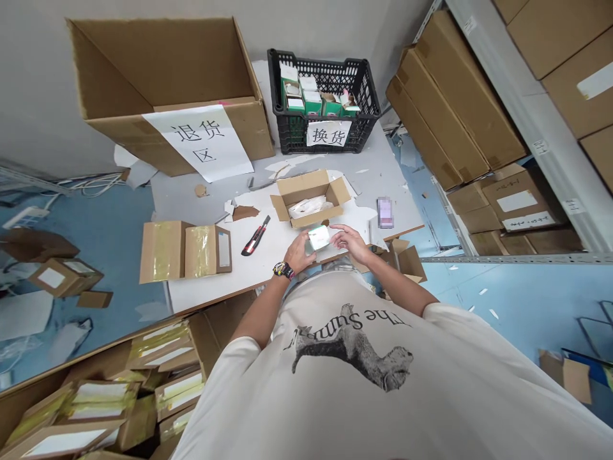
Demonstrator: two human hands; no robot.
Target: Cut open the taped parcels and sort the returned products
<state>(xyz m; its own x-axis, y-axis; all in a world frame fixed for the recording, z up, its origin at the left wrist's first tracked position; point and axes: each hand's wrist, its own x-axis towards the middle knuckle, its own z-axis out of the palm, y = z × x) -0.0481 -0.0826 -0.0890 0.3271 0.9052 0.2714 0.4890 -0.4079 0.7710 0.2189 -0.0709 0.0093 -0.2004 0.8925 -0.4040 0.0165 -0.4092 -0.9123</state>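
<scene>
My left hand (299, 253), with a watch on its wrist, grips a small white and green box (318, 237) at the table's front edge. On the box's right side my right hand (350, 243) has its fingers apart and a little bent, close to the box; whether a fingertip touches it I cannot tell. Just beyond stands an open cardboard box (313, 199) with its flaps up and white wrapping inside. A red and black utility knife (255, 236) lies on the table to the left.
Two taped cartons (186, 250) stand at the table's left. Behind are a large open carton (172, 89) with a paper sign and a black crate (323, 137) of small green and white boxes. A phone (385, 212) lies at right. Shelves of cartons (454, 102) rise at far right.
</scene>
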